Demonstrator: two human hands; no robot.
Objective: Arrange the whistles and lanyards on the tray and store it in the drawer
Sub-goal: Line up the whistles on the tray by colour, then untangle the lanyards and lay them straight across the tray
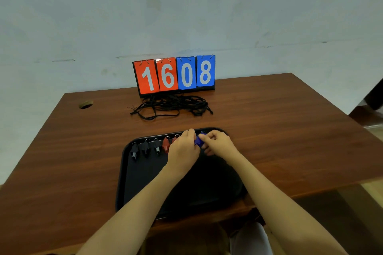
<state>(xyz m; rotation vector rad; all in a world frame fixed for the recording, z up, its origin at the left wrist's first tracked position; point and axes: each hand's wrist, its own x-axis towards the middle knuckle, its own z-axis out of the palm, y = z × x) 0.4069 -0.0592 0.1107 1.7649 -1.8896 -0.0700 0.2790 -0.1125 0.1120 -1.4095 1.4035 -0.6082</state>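
- Fingers of left hand point(183, 150) and right hand point(218, 143) together pinch the small blue plastic whistle point(198, 141) at the far edge of the black plastic tray point(123, 172).
- Tangled black cord lanyards point(172, 106) lie beyond it on the brown wooden desk point(62, 151).

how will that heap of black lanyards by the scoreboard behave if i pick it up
The lanyards are thin cords lying in slack loops, so probably floppy and light. They cross each other in one heap, so pulling one would likely drag others. Loose ends trail onto the table and may snag.
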